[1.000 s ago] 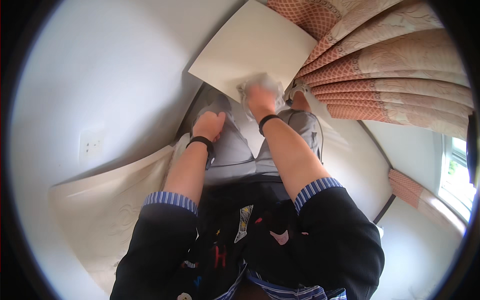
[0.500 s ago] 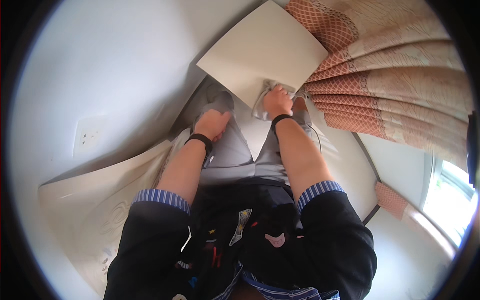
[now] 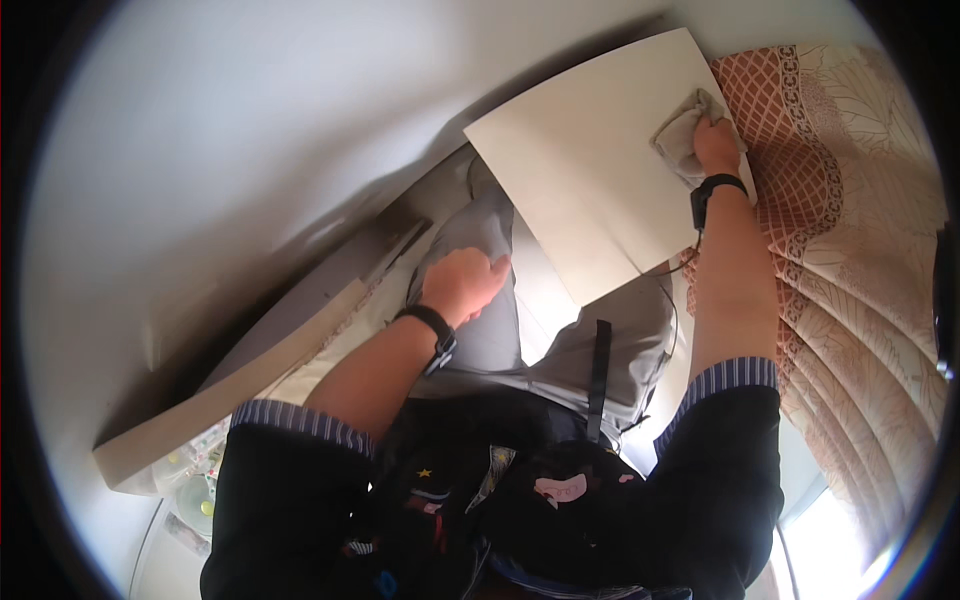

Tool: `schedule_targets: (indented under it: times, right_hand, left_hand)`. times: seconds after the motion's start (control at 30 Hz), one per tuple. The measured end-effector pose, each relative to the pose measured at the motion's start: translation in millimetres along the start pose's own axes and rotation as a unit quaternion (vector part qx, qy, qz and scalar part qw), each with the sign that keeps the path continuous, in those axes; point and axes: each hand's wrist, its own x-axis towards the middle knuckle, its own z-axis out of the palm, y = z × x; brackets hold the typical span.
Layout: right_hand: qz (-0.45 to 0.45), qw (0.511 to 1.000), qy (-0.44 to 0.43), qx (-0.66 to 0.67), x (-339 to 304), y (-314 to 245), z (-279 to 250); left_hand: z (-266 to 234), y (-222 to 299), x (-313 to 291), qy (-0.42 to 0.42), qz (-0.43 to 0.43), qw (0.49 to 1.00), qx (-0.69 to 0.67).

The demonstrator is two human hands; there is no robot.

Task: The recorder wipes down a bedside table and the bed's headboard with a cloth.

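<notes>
My right hand (image 3: 717, 150) presses a crumpled grey cloth (image 3: 678, 140) flat against a cream, square-cornered top (image 3: 585, 150), near its right edge by the curtain. The fingers are wrapped over the cloth, and a black band circles that wrist. My left hand (image 3: 465, 284) is closed in a loose fist over my left thigh, close to the knee; nothing shows in it. What lies under the cream top is mostly hidden by it and by my grey-trousered legs (image 3: 470, 240).
Along the right hangs a patterned beige and rust curtain (image 3: 840, 190), close to the top's edge. A white wall (image 3: 250, 150) runs behind and to the left. At lower left a cream headboard-like panel (image 3: 230, 425) leans out near my left arm.
My right hand has moved with the cloth from the top's near corner to its far right side. My left hand has shifted slightly right and nearer. The whole view has turned.
</notes>
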Motion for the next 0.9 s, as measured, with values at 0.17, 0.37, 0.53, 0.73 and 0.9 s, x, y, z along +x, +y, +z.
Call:
schedule_targets:
  times: [0.17,0.37,0.53,0.73,0.9]
  right_hand:
    - [-0.035,0.999,0.029,-0.011,36,22,-2]
    - [-0.101,0.994,0.016,0.036,-35,23,22]
    - [-0.105,0.994,0.016,-0.005,-132,42,57]
    - [-0.080,0.996,-0.002,-0.037,-259,51,115]
    - [-0.054,0.998,0.025,-0.020,-316,59,147]
  left_hand:
    - [-3,16,5,-0.017,-0.034,0.999,0.004]
    - [7,-2,3,0.010,0.001,1.000,-0.023]
    - [23,-5,-4,0.056,0.050,0.997,-0.032]
    - [32,-16,-17,0.111,0.106,0.988,-0.023]
    - [42,-29,-16,0.147,0.110,0.983,-0.032]
